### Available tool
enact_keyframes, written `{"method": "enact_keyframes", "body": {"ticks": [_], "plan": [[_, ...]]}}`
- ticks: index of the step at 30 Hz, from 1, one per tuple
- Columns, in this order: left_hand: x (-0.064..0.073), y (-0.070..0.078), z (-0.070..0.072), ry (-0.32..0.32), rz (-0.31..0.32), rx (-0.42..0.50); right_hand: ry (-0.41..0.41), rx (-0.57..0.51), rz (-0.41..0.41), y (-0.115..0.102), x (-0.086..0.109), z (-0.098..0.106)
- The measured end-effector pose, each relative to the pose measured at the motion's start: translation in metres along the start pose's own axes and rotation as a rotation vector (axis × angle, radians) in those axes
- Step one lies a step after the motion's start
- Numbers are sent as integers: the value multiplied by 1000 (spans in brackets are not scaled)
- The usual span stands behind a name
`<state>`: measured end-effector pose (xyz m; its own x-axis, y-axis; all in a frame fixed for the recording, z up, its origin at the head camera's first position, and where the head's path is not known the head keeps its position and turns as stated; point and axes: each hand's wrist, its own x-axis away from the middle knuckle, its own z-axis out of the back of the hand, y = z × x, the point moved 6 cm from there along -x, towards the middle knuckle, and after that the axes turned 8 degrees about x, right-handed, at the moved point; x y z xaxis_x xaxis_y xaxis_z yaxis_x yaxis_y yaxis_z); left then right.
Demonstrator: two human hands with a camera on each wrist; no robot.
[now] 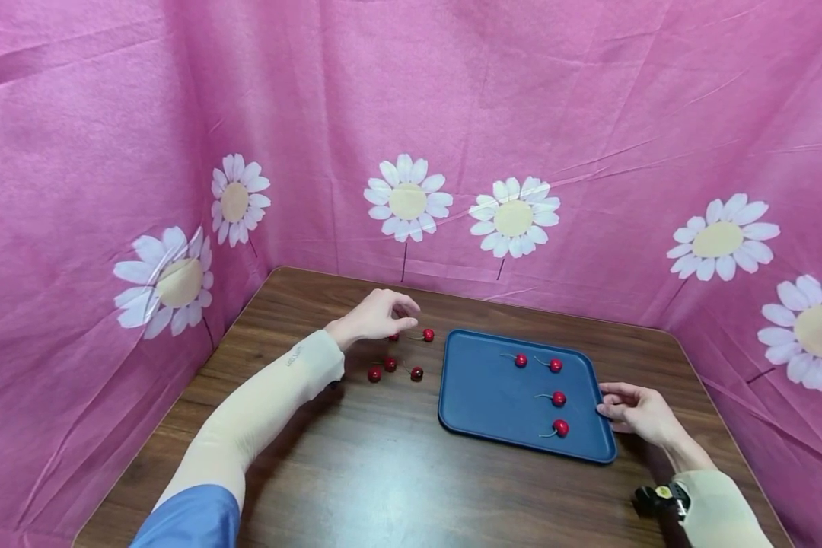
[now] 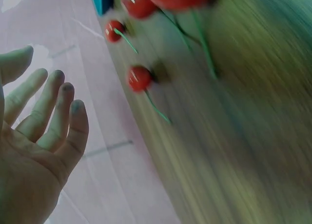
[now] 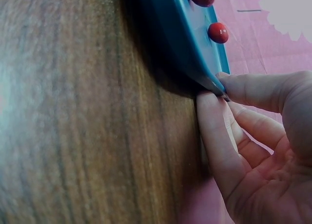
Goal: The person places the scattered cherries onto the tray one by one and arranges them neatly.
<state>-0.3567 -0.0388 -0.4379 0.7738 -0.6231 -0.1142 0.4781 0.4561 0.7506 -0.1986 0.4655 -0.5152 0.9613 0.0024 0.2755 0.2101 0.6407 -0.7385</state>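
Note:
Several red cherries with green stems lie on the table left of the blue tray; one cherry (image 1: 428, 335) is just beyond my left hand (image 1: 378, 315). That hand hovers over the group with its fingers apart and holds nothing; another cherry (image 1: 393, 337) is partly hidden beneath it. In the left wrist view a cherry (image 2: 140, 78) lies to the right of the loosely spread fingers. My right hand (image 1: 640, 413) pinches the right rim of the tray (image 1: 486, 396), thumb above and fingers below. Several more cherries, one a cherry (image 1: 559, 398), rest on the tray's right half.
The wooden table (image 1: 356, 472) has pink curtain (image 1: 507, 91) with white daisies along its back and sides. Nearer the front, a cherry (image 1: 374, 374) and a darker cherry (image 1: 417, 374) lie left of the tray.

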Motion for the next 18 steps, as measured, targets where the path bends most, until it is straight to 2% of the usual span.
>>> {"method": "enact_keyframes", "body": {"ticks": [8,18], "plan": [[13,-29,15,16,37,13,-7,-7,10,-1,1,0],[17,-57,11,-12,144,-23,-7,-3,10,0,1,0]]}}
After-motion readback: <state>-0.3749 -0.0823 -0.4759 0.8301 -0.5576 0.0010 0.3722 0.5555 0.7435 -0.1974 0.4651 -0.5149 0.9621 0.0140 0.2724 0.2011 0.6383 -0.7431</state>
